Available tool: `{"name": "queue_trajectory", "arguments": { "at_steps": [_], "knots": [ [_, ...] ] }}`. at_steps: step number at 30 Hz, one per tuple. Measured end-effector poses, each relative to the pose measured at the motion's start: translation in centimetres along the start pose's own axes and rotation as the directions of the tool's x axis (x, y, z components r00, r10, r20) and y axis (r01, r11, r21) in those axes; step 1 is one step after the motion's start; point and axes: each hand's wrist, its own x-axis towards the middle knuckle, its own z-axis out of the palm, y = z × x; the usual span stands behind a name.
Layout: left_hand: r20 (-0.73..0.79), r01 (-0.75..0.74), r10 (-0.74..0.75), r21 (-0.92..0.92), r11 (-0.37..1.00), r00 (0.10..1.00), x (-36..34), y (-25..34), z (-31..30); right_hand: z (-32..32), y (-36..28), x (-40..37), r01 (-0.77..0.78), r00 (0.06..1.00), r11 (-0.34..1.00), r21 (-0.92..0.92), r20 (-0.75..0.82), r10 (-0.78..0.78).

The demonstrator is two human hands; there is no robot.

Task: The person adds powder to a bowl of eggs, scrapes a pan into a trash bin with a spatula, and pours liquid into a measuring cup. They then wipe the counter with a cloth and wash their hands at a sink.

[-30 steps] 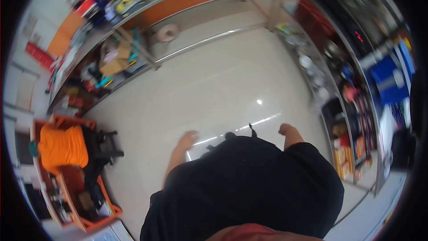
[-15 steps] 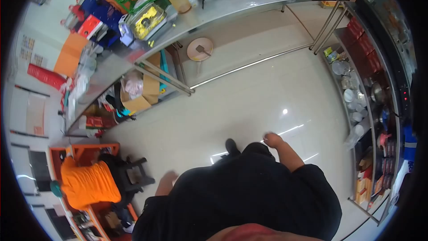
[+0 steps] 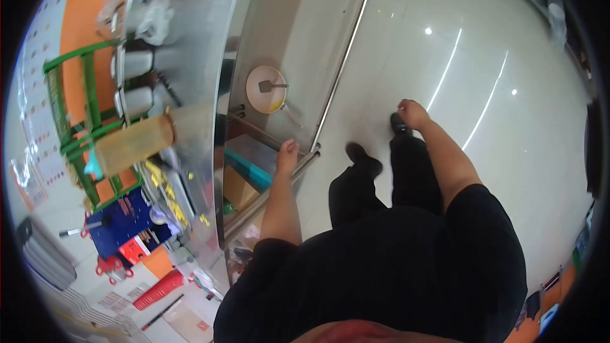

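Note:
Both my arms hang in front of my body as I stand beside a steel counter. My left hand (image 3: 288,156) is loosely curled with nothing visible in it, close to the counter's lower rail and legs. Over the floor, my right hand (image 3: 413,115) has its fingers folded in, and no object shows in it either. Below my left hand's side of the counter, a round white pan (image 3: 258,98) lies on the floor with a flat spatula (image 3: 272,86) in it. Neither hand touches anything that I can see.
On the steel counter (image 3: 197,63) at left stand a bottle of brownish liquid (image 3: 135,145), a green rack (image 3: 90,89), metal containers (image 3: 136,63) and a tray with yellow pieces (image 3: 166,194). A blue-edged box (image 3: 251,168) sits underneath. Glossy tiled floor (image 3: 483,152) spreads to the right.
My view has turned left, so the counter now runs up the left side. The person in orange has left view. My left hand has swung forward from beside my body.

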Motion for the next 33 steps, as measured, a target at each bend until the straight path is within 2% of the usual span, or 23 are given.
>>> {"name": "queue_trajectory", "arguments": {
  "at_steps": [2,3,4,5,7,9,10,11,12,13,15,16,18,19,20,21,22,24,26,27,30,32,33],
  "knots": [
    [0.025,0.033,-0.034,0.016,0.999,0.999,6.3,-3.2,0.3,3.9,-2.4,3.5,0.112,0.986,0.992,0.052,0.116,-0.117],
    [-0.054,0.081,-0.081,-0.002,0.997,0.995,9.7,-5.9,1.0,5.7,-2.6,5.2,0.094,0.989,0.992,0.087,0.107,-0.103],
    [-0.126,0.121,-0.123,-0.028,0.992,0.984,13.0,-8.0,1.9,7.1,-2.3,6.8,0.192,0.971,0.981,-0.022,0.152,-0.187],
    [-0.112,0.109,-0.108,0.004,0.994,0.988,15.6,-9.0,2.7,8.4,-1.4,8.4,0.293,0.943,0.948,-0.128,0.203,-0.264],
    [-0.305,0.393,-0.444,-0.215,0.894,0.842,20.5,-11.1,4.9,10.4,2.0,11.3,0.304,0.948,0.903,-0.305,0.195,-0.253],
    [-0.357,0.448,-0.483,-0.181,0.875,0.799,27.6,-16.7,7.4,8.9,2.5,13.1,0.193,0.876,0.805,-0.561,0.468,0.116],
    [-0.408,0.506,-0.524,-0.161,0.847,0.747,29.8,-20.0,7.6,7.1,2.0,13.5,0.231,0.842,0.857,-0.461,0.536,0.061],
    [-0.406,0.514,-0.532,-0.162,0.842,0.743,31.7,-21.9,8.0,5.3,2.0,13.6,0.294,0.91,0.937,-0.188,0.353,-0.215],
    [-0.397,0.545,-0.514,-0.04,0.837,0.76,34.7,-22.8,9.3,4.9,1.4,13.9,0.352,0.936,0.935,-0.049,-0.008,-0.353],
    [-0.383,0.567,-0.499,0.085,0.819,0.777,36.9,-23.8,10.3,5.1,1.1,13.7,0.454,0.836,0.889,0.058,-0.374,-0.403],
    [-0.258,0.306,-0.315,-0.074,0.949,0.914,42.3,-30.4,11.1,5.0,1.5,14.0,0.424,0.826,0.904,0.046,-0.428,-0.366],
    [-0.187,0.385,-0.413,-0.17,0.907,0.891,43.8,-30.6,12.1,4.7,1.9,14.0,0.397,0.812,0.915,0.069,-0.491,-0.315],
    [-0.111,0.435,-0.492,-0.33,0.838,0.864,45.9,-29.4,13.1,5.6,0.8,13.3,0.376,0.882,0.925,0.049,-0.324,-0.342],
    [-0.128,0.421,-0.511,-0.419,0.805,0.85,45.0,-29.0,13.7,6.1,0.4,12.9,0.451,0.878,0.891,0.044,-0.199,-0.435],
    [-0.203,0.322,-0.483,-0.524,0.788,0.852,43.3,-26.6,14.7,6.6,-0.1,12.6,0.526,0.85,0.847,0.075,-0.061,-0.523],
    [-0.294,0.197,-0.447,-0.606,0.771,0.845,42.6,-23.5,15.7,7.5,-0.7,11.4,0.523,0.848,0.848,0.09,0.047,-0.528],
    [-0.276,0.219,-0.442,-0.58,0.784,0.854,42.3,-22.1,16.9,8.2,-1.2,10.1,0.527,0.832,0.843,0.109,0.136,-0.538],
    [-0.3,0.184,-0.473,-0.652,0.735,0.829,40.8,-18.2,18.2,9.2,-1.5,8.2,0.566,0.802,0.81,0.153,0.126,-0.584],
    [-0.29,0.167,-0.457,-0.664,0.729,0.841,38.9,-15.7,18.1,11.7,-4.1,7.5,0.532,0.833,0.842,0.09,0.125,-0.54],
    [-0.314,0.137,-0.47,-0.695,0.705,0.825,36.3,-13.3,19.0,11.4,-3.6,7.0,0.478,0.872,0.878,0.031,0.099,-0.479],
    [-0.308,0.133,-0.346,-0.548,0.826,0.886,28.4,-6.3,19.3,12.7,-1.8,7.7,0.272,0.96,0.96,-0.061,-0.058,-0.276],
    [-0.303,0.085,-0.261,-0.489,0.868,0.917,21.4,-2.1,19.7,12.7,0.6,5.8,0.137,0.973,0.99,0.029,-0.19,-0.129],
    [-0.259,0.068,-0.212,-0.472,0.879,0.942,18.1,0.6,19.4,12.1,1.4,5.1,0.143,0.967,0.989,0.03,-0.216,-0.133]
  ]
}}
